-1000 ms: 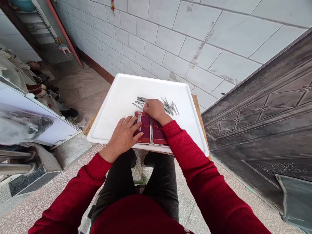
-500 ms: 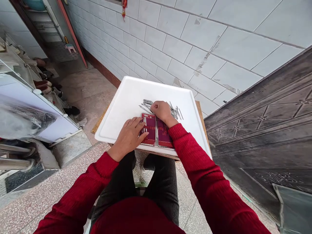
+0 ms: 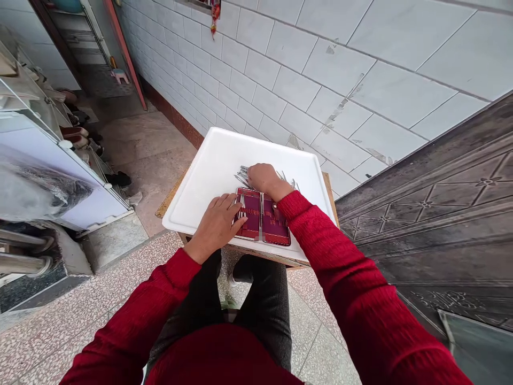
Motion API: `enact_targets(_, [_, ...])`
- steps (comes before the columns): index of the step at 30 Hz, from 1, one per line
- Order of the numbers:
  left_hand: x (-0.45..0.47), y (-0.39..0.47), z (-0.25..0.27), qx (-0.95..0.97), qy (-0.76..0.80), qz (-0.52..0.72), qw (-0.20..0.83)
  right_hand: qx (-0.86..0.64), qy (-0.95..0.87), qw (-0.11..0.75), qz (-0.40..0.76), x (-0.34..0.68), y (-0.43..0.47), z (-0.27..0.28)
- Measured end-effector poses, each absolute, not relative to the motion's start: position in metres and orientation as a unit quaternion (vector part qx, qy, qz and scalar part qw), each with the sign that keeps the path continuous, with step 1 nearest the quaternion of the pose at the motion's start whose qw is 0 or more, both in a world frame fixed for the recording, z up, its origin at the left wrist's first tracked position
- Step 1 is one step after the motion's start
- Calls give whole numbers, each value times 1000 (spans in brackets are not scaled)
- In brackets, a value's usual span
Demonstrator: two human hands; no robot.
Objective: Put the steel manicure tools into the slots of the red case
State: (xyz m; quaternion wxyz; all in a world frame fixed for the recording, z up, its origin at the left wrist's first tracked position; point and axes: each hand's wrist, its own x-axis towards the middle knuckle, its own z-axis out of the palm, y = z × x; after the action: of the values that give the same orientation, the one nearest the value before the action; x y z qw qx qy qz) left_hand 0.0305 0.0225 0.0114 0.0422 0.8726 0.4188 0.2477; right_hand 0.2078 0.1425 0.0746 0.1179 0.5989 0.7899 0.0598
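An open manicure case (image 3: 276, 231) with a dark red lining and small loops lies on a white tray (image 3: 200, 176). Slim metal tools sit in its left half. My left hand (image 3: 216, 220) rests over the case's left edge, fingers stretched out and thumb apart. Beyond the case, my right hand (image 3: 263, 177) is curled down among loose metal tools; its fingertips are hidden, so what they pinch cannot be made out. Silver nail clippers and thin tools (image 3: 242, 176) lie at its left. More metal tools (image 3: 294, 184) show to its right, partly covered by the wrist.
The tray stands on a small wooden table (image 3: 170, 197) against a white tiled wall (image 3: 256, 69). A dark carved panel (image 3: 420, 214) rises at the right. Racks with shoes (image 3: 76, 136) and a white panel (image 3: 60, 176) stand at the left.
The view has shifted slightly. My right hand has moved a little left and away over the loose tools, baring more of the case's right half. My left hand stays at the case's left edge.
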Motion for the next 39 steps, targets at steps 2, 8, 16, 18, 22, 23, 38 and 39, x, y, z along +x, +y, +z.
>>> enact_targets(2, [31, 22, 13, 871, 422, 246, 45, 597, 791, 123, 56, 207, 143, 77])
enact_targets(8, [31, 21, 14, 873, 421, 242, 42, 644, 763, 64, 10, 226, 136, 82])
enact_targets(16, [31, 23, 13, 872, 419, 247, 48, 578, 608, -344, -422, 250, 116, 47])
enact_targets(18, [32, 23, 13, 872, 420, 248, 47, 521, 578, -396, -488, 249, 111, 39])
enact_targets(22, [31, 23, 15, 871, 420, 249, 53, 448, 573, -429, -535, 249, 106, 31])
enact_targets(23, [31, 23, 15, 869, 420, 255, 54, 440, 575, -431, -538, 251, 105, 29])
enact_targets(38, [27, 28, 11, 836, 460, 295, 46, 488, 596, -419, -480, 244, 96, 29])
enact_targets(39, [27, 28, 12, 838, 459, 291, 46, 492, 601, -414, -474, 244, 96, 29])
